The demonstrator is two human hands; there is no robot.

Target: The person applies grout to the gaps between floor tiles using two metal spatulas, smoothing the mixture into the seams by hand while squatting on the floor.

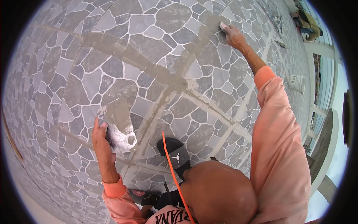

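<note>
My left hand (pixel 100 140) grips a flat plate (pixel 118 121) loaded with wet grey grout; its lower part is bare and shiny, with a hole near one edge. Stretched far forward, my right hand (pixel 234 36) is closed around a small pale-edged tool (pixel 223 27), mostly hidden by the fingers, so its kind is unclear. That tool is down at the stone-patterned tile floor (pixel 173 18), beside a dark, wet-looking grout strip (pixel 195 48). This strip meets another broad grout band (pixel 125 56) near the middle of the floor. Thinner, paler joints run towards me.
My foot in a black slide (pixel 175 151) rests on the tiles below the crossing, near my bent knee (pixel 220 190). An orange cord (pixel 171 164) hangs across the view. At far right are a whitish bucket (pixel 297 83), a railing (pixel 323 80) and another person (pixel 307 24).
</note>
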